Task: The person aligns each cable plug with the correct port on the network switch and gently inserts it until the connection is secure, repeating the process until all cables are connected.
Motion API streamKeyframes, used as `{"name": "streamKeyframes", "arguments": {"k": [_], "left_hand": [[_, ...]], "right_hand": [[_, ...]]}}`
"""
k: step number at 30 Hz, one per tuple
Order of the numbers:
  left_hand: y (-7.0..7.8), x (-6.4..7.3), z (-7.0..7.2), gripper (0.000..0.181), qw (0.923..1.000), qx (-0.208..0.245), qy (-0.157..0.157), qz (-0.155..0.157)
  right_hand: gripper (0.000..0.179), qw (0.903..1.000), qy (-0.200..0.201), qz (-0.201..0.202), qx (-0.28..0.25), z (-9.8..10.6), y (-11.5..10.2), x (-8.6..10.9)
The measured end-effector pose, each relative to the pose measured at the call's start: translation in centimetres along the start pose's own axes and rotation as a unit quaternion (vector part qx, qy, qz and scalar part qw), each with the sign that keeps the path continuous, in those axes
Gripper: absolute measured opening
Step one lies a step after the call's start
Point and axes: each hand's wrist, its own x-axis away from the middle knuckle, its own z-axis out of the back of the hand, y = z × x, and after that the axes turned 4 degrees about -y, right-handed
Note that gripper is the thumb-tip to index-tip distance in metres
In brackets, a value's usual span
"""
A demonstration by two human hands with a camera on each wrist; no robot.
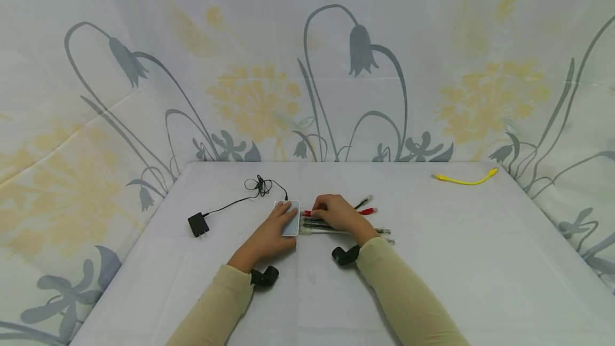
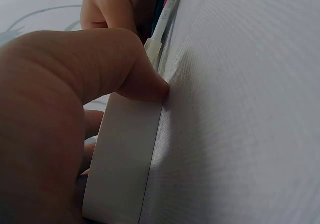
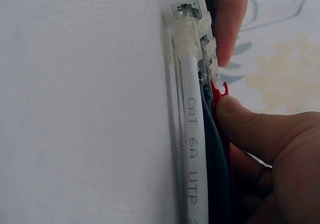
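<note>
A small white network switch [image 1: 292, 226] lies on the table, and my left hand [image 1: 273, 234] holds it. In the left wrist view the thumb bends against the near side of the switch, with fingers on the far side. My right hand [image 1: 338, 213] pinches the red Ethernet cable [image 3: 216, 98] just behind its plug, close to the switch's right side. The plug's clear tip is at the row of ports; how deep it sits I cannot tell. A white Ethernet cable [image 3: 192, 109] and several dark Ethernet cables [image 3: 215, 159] run from neighbouring ports, passing under the right hand.
Left of the switch lies a black power adapter [image 1: 198, 225], its bundled thin cord [image 1: 261, 187] running to the back of the switch. A short yellow Ethernet cable [image 1: 466, 181] is at the far right. Loose cable ends [image 1: 384, 232] stick out right of the right hand.
</note>
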Motion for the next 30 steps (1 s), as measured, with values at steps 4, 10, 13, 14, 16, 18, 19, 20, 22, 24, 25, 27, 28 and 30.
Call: {"name": "streamKeyframes", "arguments": {"k": [4,10,13,14,16,18,19,20,22,24,25,27,28,30], "left_hand": [[-0.07,-0.01,-0.05,0.078,1.0,-0.001,0.001,-0.003],[-0.15,-0.02,-0.06,0.079,1.0,-0.005,-0.005,0.003],[-0.16,-0.02,-0.06,0.079,1.0,-0.008,-0.004,0.003],[-0.15,-0.02,-0.05,0.078,0.9999,-0.009,-0.005,0.004],[-0.13,0.01,-0.03,0.078,1.0,-0.008,-0.004,0.002],[-0.09,0.05,0.01,0.078,1.0,-0.008,-0.005,0.003],[-0.08,0.06,0.03,0.078,0.9999,-0.008,-0.006,0.004],[-0.06,0.08,0.04,0.079,1.0,-0.006,-0.006,0.003],[-0.02,0.09,0.06,0.079,1.0,-0.003,-0.005,0.002],[0.01,0.1,0.08,0.079,1.0,-0.002,-0.004,0.001],[0.01,0.1,0.06,0.079,1.0,-0.001,-0.003,0.0],[0.03,0.11,0.07,0.079,1.0,-0.002,-0.003,0.0],[0.04,0.11,0.07,0.079,1.0,-0.002,-0.004,0.0],[0.04,0.12,0.06,0.079,1.0,-0.002,-0.004,0.001]], "right_hand": [[0.009,1.0,0.0,-0.002,0.001,-0.06,-0.19,0.05],[0.009,1.0,-0.003,-0.005,0.004,-0.09,-0.47,0.1],[0.009,1.0,-0.004,-0.004,0.006,-0.06,-0.48,0.06],[0.01,1.0,-0.005,-0.004,0.006,-0.04,-0.48,0.04],[0.01,0.9999,-0.008,-0.006,0.006,0.0,-0.43,0.02],[0.01,0.9999,-0.012,-0.008,0.005,0.08,-0.4,0.02],[0.01,0.9999,-0.014,-0.009,0.004,0.12,-0.4,0.03],[0.01,0.9998,-0.016,-0.011,0.002,0.17,-0.4,0.04],[0.01,0.9998,-0.018,-0.011,0.0,0.24,-0.42,0.06],[0.011,0.9997,-0.02,-0.011,-0.001,0.29,-0.49,0.06],[0.011,0.9997,-0.02,-0.011,-0.002,0.28,-0.51,0.06],[0.011,0.9997,-0.02,-0.012,-0.002,0.26,-0.55,0.05],[0.011,0.9997,-0.02,-0.013,-0.002,0.24,-0.57,0.04],[0.011,0.9997,-0.018,-0.016,0.0,0.2,-0.6,0.03]]}}
